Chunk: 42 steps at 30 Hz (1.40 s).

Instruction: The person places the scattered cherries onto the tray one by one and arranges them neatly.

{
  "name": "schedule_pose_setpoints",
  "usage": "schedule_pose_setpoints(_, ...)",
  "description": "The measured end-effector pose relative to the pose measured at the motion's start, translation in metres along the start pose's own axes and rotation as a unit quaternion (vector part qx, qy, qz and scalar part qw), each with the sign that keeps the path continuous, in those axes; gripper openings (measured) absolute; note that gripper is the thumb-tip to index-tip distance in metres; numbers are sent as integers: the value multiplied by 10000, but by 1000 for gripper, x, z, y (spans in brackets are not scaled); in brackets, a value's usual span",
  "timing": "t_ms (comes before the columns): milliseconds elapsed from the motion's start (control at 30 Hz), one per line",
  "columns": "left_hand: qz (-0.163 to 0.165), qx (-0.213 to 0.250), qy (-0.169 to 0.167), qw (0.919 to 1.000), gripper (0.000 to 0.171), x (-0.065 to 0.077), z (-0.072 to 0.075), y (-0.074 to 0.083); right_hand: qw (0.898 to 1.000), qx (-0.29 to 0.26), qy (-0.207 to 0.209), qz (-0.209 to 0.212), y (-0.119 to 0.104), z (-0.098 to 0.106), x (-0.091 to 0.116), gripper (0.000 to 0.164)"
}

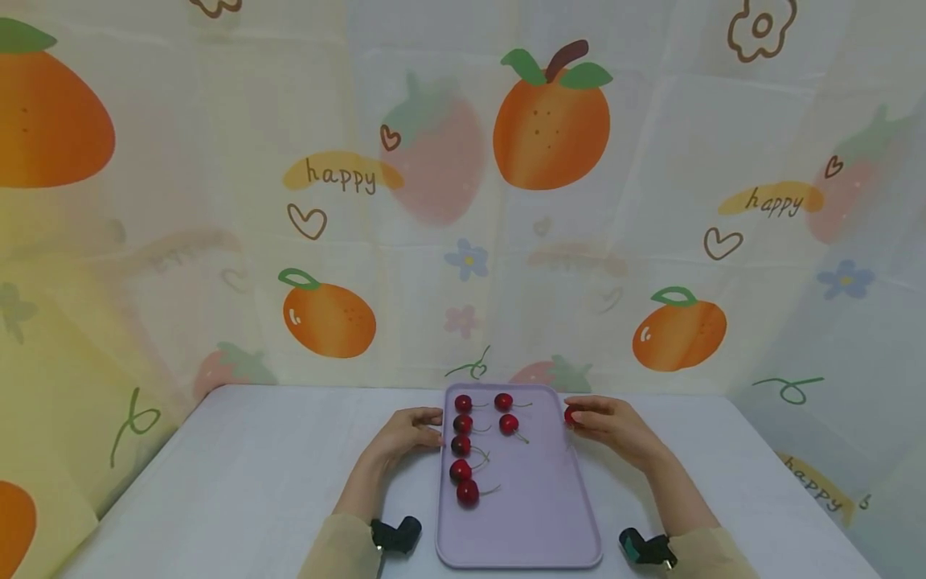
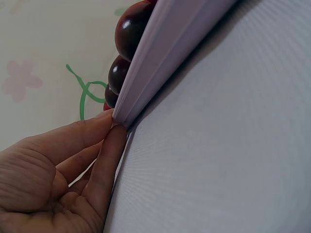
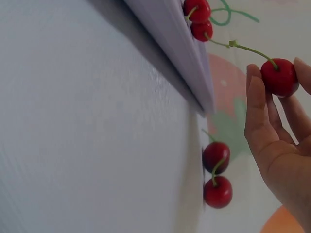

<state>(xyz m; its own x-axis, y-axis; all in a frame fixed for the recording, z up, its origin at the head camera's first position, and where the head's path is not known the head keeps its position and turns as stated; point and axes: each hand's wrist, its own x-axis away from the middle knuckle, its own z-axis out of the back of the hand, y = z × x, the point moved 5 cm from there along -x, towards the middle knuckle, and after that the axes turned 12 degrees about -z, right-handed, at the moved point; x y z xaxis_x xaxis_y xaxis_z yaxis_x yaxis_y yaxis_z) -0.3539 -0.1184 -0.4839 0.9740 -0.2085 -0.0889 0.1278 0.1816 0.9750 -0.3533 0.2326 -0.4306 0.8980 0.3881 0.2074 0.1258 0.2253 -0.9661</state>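
Note:
A pale purple tray lies on the white table. Down its left side runs a column of several red cherries, and two more cherries sit to the right of its far part. My left hand is at the tray's left edge, thumb and finger pinching the rim. Just off the right edge, my right hand holds a cherry between thumb and fingers, its green stem pointing towards the tray. The right wrist view also shows two cherries on the table, which the right hand hides from the head view.
The white table extends to both sides of the tray. Behind it hangs a fruit-printed cloth. A small dark device is strapped at the left wrist, and another dark device at the right.

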Motion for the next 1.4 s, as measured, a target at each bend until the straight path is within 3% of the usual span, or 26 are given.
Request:
schedule_pose_setpoints(467, 50, -115, 40, 9999, 55, -1, 0, 0, 9987, 276, -342, -239, -12, -40, -12, 51)
schedule_pose_setpoints(1167, -36, -50, 59, 10000, 55, -2, 1, -1, 9865, 701, -1196, -876, 6, -69, -25, 37)
schedule_pose_setpoints(1400, -35, -69, 47, 10000, 54, -2, 1, -2, 9866, 776, -1155, -852, 10, -71, -29, 37)
